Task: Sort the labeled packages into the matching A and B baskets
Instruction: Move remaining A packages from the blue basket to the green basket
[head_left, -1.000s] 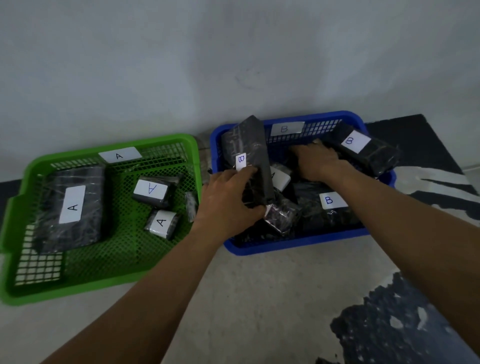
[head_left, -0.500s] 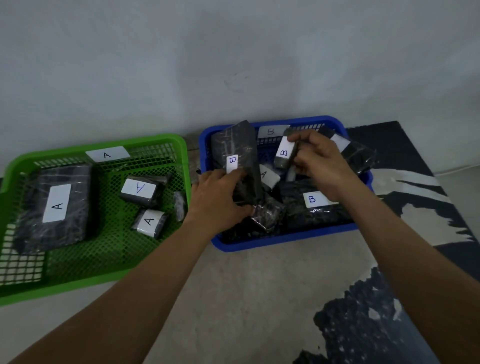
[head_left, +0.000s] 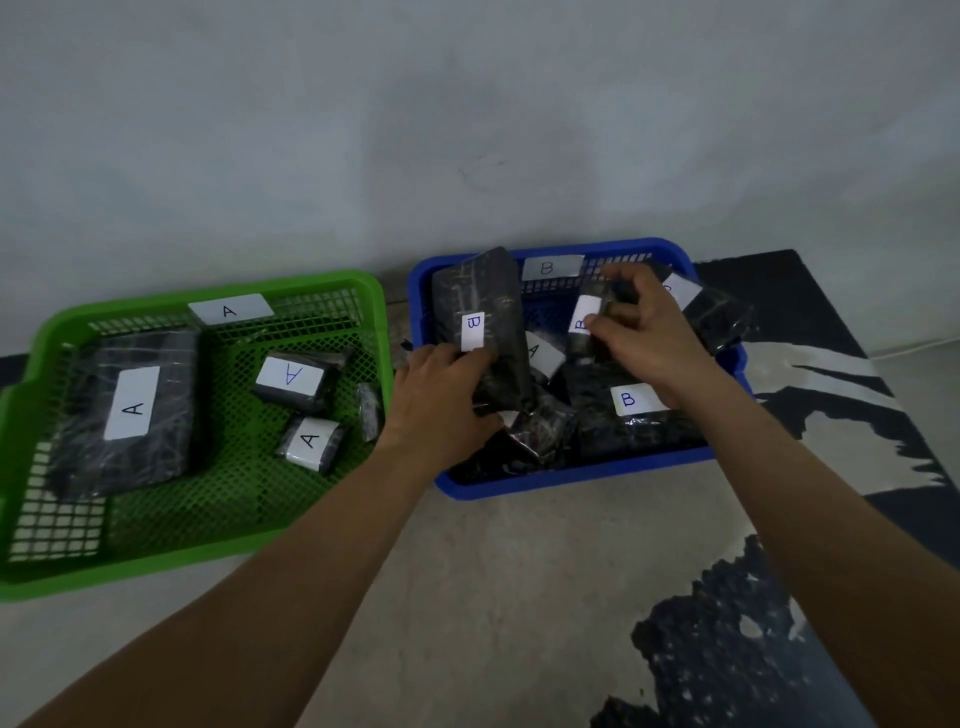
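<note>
A green basket (head_left: 322, 283) labeled A sits at the left, holding a large A package (head_left: 124, 410), two small A packages (head_left: 293, 379) (head_left: 311, 441) and a tiny unlabeled one. A blue basket (head_left: 571, 475) labeled B sits at the right, full of black packages. My left hand (head_left: 441, 395) grips a tall B package (head_left: 483, 322), tilted upright at the basket's left side. My right hand (head_left: 644, 332) holds a small B package (head_left: 584, 317) above the basket. Between them lies a package labeled A (head_left: 540, 353). A flat B package (head_left: 631, 410) lies beneath my right wrist.
A pale wall rises right behind both baskets. A black-and-white patterned rug (head_left: 831, 405) lies under and to the right of the blue basket. Bare beige floor (head_left: 467, 597) spreads in front of the baskets.
My right hand pulled a small B package out of the pile and lifted it above the blue basket. My left hand stayed on the tall B package.
</note>
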